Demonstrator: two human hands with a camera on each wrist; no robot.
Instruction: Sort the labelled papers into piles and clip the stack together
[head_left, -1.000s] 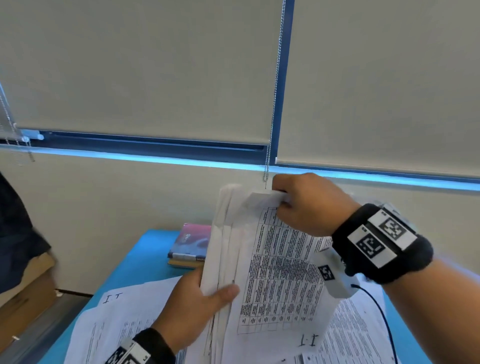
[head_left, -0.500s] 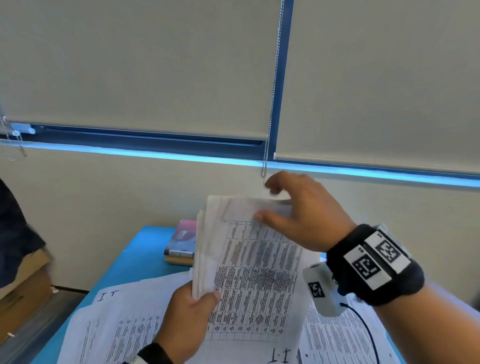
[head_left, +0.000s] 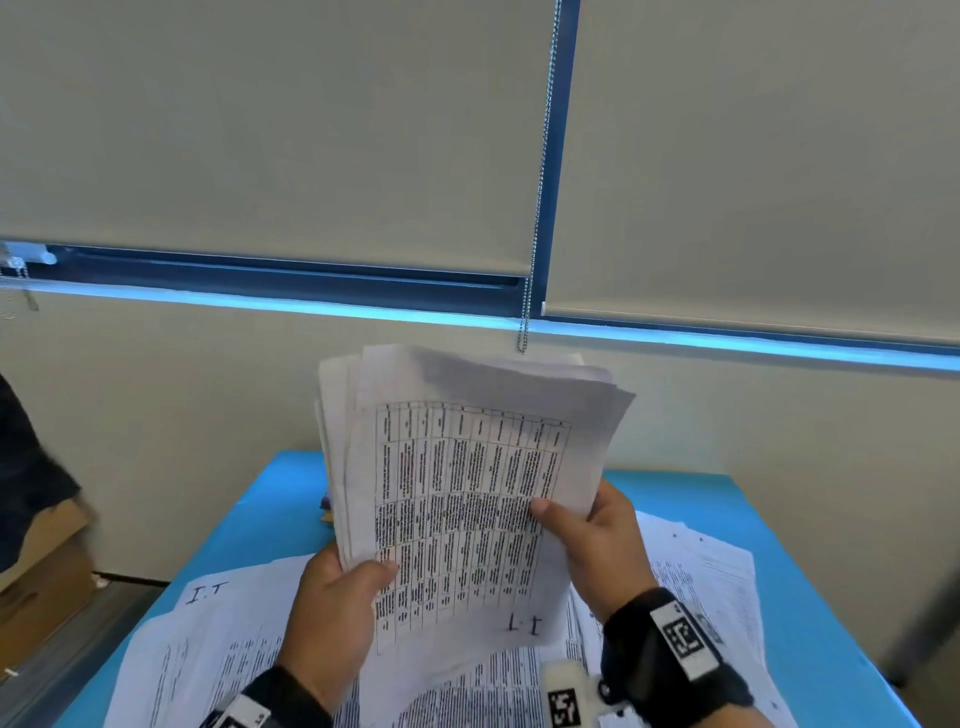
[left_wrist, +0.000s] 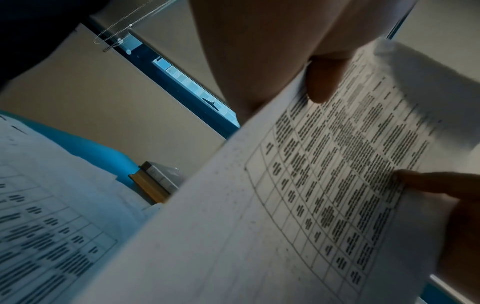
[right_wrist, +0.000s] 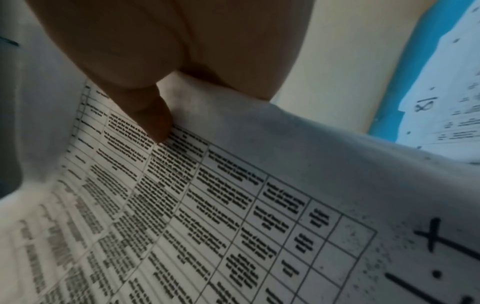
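I hold a stack of printed papers (head_left: 462, 488) upright above the blue table (head_left: 249, 525). Its front sheet carries a table of text and a handwritten "I.T" label (head_left: 525, 623) near the bottom right corner. My left hand (head_left: 337, 603) grips the stack's lower left edge, thumb on the front sheet. My right hand (head_left: 597, 540) pinches the right edge, thumb on the print. The left wrist view shows the stack (left_wrist: 311, 185) with both thumbs on it. In the right wrist view the front sheet (right_wrist: 233, 205) fills the frame under my thumb. More labelled sheets (head_left: 208, 639) lie spread on the table below.
A book (left_wrist: 158, 181) lies at the table's far left, mostly hidden behind the stack in the head view. Other printed sheets (head_left: 701, 582) cover the table's right side. A wall with roller blinds and a bead chain (head_left: 535, 218) stands behind. A cardboard box (head_left: 41, 571) sits at the left.
My right hand left the stack's top edge and came down to pinch its right edge. The stack now faces me more squarely, and my left hand holds it a little lower.
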